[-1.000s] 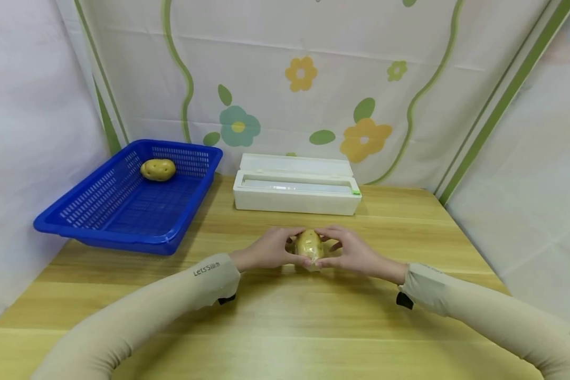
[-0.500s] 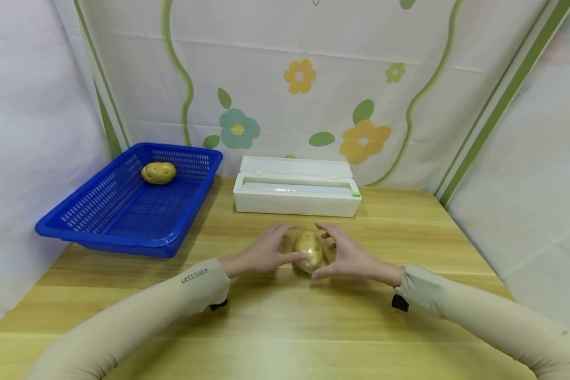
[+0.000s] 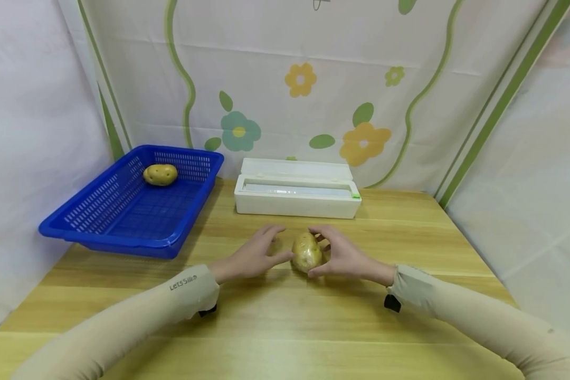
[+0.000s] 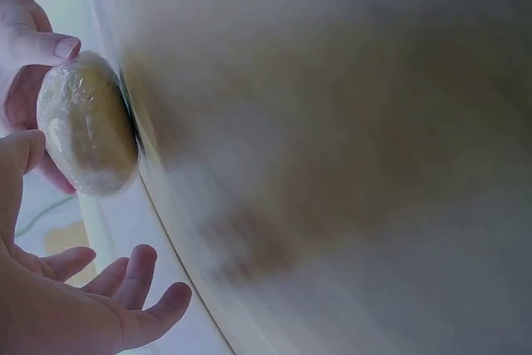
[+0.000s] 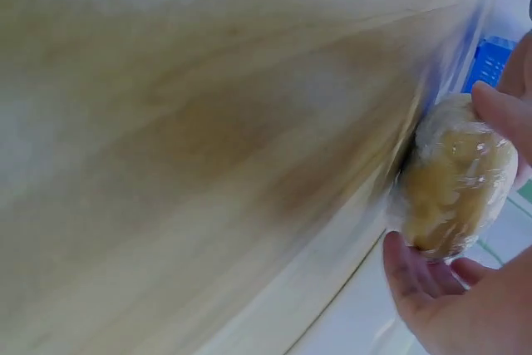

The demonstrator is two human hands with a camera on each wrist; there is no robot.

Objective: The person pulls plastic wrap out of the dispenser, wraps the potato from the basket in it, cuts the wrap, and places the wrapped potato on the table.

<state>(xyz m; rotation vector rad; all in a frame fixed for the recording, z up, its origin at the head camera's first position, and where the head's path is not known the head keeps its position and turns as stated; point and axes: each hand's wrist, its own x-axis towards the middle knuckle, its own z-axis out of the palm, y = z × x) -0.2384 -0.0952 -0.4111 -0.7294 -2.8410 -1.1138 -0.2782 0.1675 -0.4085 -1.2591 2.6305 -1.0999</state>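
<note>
A potato (image 3: pixel 306 253) wrapped in clear plastic film sits on the wooden table in front of me; the film's wrinkles show in the left wrist view on the same potato (image 4: pixel 87 126). My right hand (image 3: pixel 345 256) holds it from the right side, thumb at the near end and fingers round the far end. To its left, my left hand (image 3: pixel 249 257) has its fingers spread away from the potato. The left thumb is close to the potato's left side; whether it touches I cannot tell. Fingers of the right hand behind the potato are partly hidden.
At the back left stands a blue plastic basket (image 3: pixel 182 232) with one potato (image 3: pixel 160 174) in it. Behind my hands is a long white box (image 3: pixel 296 205), its lid raised, with a green piece (image 3: pixel 356 196) at its right end. Patterned cloth walls border the table.
Both hands first cupped the potato, then loosened. My left hand has drawn away to the left with fingers spreading; the right fingers have come back onto the potato, which has shifted slightly left.
</note>
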